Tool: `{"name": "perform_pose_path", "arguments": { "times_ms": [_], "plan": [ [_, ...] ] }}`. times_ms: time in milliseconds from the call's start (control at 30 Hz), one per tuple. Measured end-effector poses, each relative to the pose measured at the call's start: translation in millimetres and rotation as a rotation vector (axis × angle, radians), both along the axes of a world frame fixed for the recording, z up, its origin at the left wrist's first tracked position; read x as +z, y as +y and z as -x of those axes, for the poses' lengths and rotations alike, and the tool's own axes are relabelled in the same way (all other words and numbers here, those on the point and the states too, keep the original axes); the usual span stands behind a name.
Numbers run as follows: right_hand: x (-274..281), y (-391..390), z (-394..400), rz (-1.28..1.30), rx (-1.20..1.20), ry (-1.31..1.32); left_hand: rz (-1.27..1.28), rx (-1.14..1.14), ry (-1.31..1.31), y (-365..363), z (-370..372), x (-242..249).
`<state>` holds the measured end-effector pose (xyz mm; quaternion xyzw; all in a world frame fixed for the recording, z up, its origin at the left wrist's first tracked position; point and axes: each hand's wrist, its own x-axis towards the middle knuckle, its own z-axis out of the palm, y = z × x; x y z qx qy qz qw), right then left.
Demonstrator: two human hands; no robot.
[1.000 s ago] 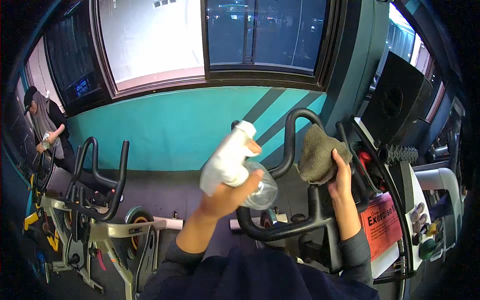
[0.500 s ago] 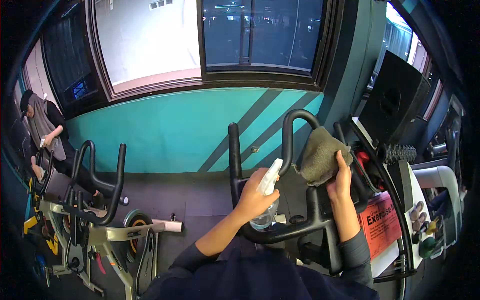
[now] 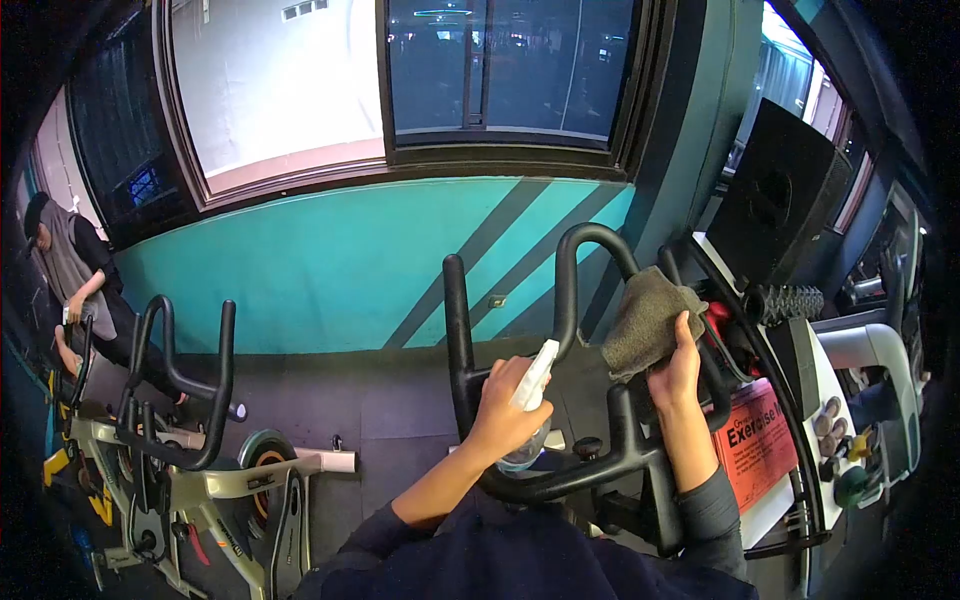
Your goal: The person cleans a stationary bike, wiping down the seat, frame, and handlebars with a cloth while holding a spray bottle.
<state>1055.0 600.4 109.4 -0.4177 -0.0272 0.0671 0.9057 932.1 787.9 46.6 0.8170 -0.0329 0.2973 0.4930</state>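
My left hand [image 3: 508, 412] is wrapped round the neck of a clear spray bottle [image 3: 524, 455] with a white trigger head, held over the black handlebar [image 3: 560, 484] of an exercise bike. A grey-brown cloth [image 3: 648, 322] is in my right hand [image 3: 677, 370], its thumb pressed on the near side and the fingers hidden behind. The cloth lies against the right part of the handlebar, below its curved top.
A second exercise bike [image 3: 240, 484] stands at the left, with a person [image 3: 85, 270] beyond it. At the right are a black speaker [image 3: 775, 195], a red-orange sign [image 3: 755, 445], a foam roller [image 3: 785, 303] and a white table. A teal wall [image 3: 300, 270] runs ahead.
The view has shifted slightly, so the bikes and wall appear lower and further left. Both hands keep hold of the bottle and cloth; the bottle sits slightly lower in the picture.
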Motion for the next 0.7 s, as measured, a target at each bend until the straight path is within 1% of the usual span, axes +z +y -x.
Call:
{"name": "perform_pose_path", "arguments": {
  "times_ms": [33,167,233,267,333,533,700],
  "plan": [
    [0.2,0.1,-0.8,-0.004,-0.004,-0.005,-0.1,0.02,-0.07,0.9,-0.6,2.7],
    [-2.9,0.0,-2.5,0.02,0.002,-0.002,-0.038,-0.027,-0.056,3.3,2.0,-0.1],
    [-1.8,1.4,-0.4,0.017,0.017,0.01,0.097,-0.042,0.01,1.8,3.1,-5.5],
    [-2.2,1.9,0.2,0.021,0.016,0.013,0.101,-0.043,0.013,2.8,3.6,-5.0],
    [-3.5,2.5,0.8,0.032,-0.004,0.002,-0.018,-0.056,-0.042,5.5,3.2,-0.4],
    [5.4,4.4,8.4,0.025,0.021,0.067,0.049,-0.086,-0.053,6.0,5.5,0.1],
    [0.1,5.4,5.3,0.048,0.004,0.071,0.036,-0.093,-0.051,7.3,6.5,0.9]
  ]
}}
